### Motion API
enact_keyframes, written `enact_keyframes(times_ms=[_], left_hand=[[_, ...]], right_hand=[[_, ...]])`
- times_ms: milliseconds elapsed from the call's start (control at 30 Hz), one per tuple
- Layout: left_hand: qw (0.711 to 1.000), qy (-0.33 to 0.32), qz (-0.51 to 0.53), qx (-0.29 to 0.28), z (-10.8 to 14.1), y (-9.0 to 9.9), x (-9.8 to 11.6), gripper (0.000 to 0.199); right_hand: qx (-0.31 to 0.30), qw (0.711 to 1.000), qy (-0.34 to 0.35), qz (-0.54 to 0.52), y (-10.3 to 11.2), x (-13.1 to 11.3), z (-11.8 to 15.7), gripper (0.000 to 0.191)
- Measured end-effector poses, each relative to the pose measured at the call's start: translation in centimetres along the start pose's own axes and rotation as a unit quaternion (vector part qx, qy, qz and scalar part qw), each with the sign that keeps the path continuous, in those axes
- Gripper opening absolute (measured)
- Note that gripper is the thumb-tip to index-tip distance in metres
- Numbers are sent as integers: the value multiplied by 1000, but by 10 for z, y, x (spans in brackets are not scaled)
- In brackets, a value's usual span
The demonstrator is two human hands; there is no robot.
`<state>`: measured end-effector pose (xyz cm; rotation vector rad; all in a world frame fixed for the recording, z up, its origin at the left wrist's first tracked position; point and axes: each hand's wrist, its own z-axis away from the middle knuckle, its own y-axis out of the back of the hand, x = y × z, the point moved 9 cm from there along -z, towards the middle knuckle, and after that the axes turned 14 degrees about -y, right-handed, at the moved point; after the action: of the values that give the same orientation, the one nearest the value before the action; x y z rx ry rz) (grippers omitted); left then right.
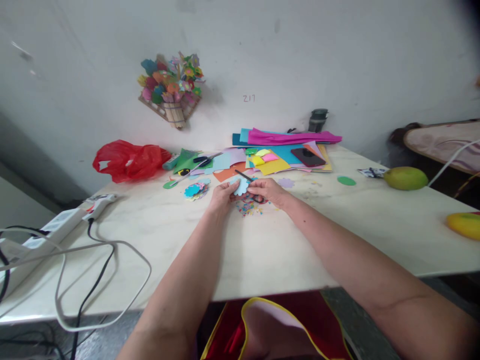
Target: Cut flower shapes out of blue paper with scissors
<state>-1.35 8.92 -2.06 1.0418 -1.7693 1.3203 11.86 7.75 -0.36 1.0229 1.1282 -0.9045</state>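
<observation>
Between my two hands is a light blue paper cutout (242,187) with a scalloped edge. My left hand (224,195) pinches its left side. My right hand (267,192) is closed around a pair of scissors (244,175), whose dark blades point up and left behind the cutout; its fingertips are at the cutout's right edge. Small colourful paper scraps (248,207) lie on the table just below my hands. To the left rests a pile of scalloped cutouts (195,190), blue on top. A lilac scalloped cutout (286,183) lies right of my right hand.
Coloured sheets (277,162) and a phone (308,157) lie at the back. A red plastic bag (129,161) and second scissors (203,160) are back left. A power strip (56,227) with cables stands left. Right are a green oval (346,180) and a mango (405,178).
</observation>
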Motion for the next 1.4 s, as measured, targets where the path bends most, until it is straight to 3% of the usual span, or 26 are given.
enact_keyframes(times_ms=[533, 1400], left_hand=[[999, -21, 2, 37, -2, 6, 1, 31], [999, -22, 6, 41, -2, 1, -2, 34]], right_hand=[[-16, 999, -44, 0, -9, 1, 4, 28], [-17, 999, -31, -18, -17, -4, 8, 19]])
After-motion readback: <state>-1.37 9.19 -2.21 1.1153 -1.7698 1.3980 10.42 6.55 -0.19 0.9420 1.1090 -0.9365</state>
